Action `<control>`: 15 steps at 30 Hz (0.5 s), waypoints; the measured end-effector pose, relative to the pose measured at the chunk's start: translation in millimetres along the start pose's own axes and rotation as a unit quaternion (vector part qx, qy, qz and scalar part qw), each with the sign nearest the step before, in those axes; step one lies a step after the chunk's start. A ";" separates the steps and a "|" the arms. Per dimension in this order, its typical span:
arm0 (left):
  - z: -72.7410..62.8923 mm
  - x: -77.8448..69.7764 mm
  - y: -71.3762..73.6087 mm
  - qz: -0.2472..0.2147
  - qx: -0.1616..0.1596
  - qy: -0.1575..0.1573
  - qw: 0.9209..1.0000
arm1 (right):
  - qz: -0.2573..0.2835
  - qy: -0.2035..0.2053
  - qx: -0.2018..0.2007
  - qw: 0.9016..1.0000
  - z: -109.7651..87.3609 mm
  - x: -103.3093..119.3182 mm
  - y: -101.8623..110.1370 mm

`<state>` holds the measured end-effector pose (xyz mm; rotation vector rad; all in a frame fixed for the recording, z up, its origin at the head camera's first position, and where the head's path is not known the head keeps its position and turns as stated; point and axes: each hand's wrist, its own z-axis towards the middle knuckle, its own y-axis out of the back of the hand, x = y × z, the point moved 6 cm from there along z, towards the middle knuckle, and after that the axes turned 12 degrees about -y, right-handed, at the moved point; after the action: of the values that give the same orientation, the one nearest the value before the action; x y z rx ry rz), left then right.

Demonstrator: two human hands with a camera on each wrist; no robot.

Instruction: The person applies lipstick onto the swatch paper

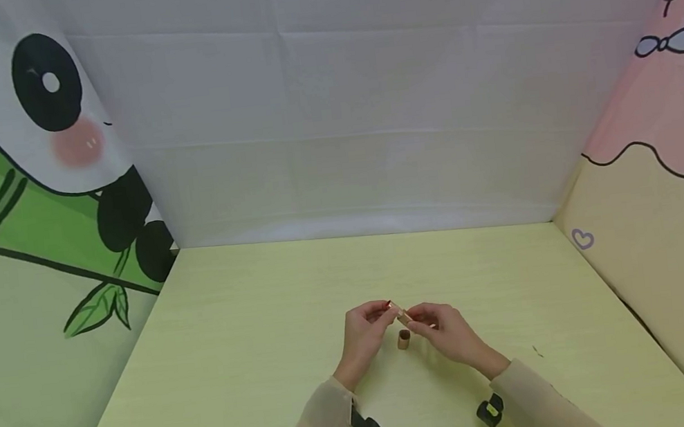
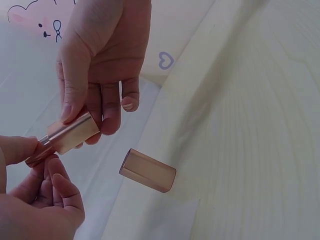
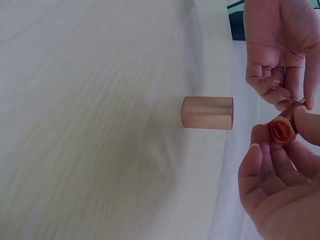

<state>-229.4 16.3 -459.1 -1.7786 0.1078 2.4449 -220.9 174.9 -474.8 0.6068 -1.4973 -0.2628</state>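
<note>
Between both hands is a gold lipstick tube point(image 1: 402, 316), slanted above the table. My left hand point(image 1: 361, 340) pinches its narrower upper end between thumb and fingers. The wider gold base point(image 2: 75, 132) is gripped by the thumb and fingers of my right hand point(image 1: 448, 333). A round red label point(image 3: 281, 131) shows on the bottom of that base in the right wrist view. Just below the hands, the gold lipstick cap point(image 1: 403, 340) stands upright on the table, apart from both, its dark opening facing up. My left fingers partly cover the tube's upper end.
The pale wood-grain table point(image 1: 257, 361) runs back to a white cloth wall point(image 1: 338, 172). Side walls with a panda drawing point(image 1: 47, 84) and a pink bear drawing point(image 1: 667, 89) flank it. A small dark mark point(image 1: 538, 351) lies right of the right hand.
</note>
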 end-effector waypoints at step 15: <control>2.5 3.8 4.7 -0.002 -0.016 0.002 1.000 | -0.037 0.000 -0.088 0.995 -2.1 6.6 2.9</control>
<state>-233.6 12.1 -461.9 -1.7944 0.0642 2.4539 -218.9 174.3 -467.5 0.5224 -1.4350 -0.4473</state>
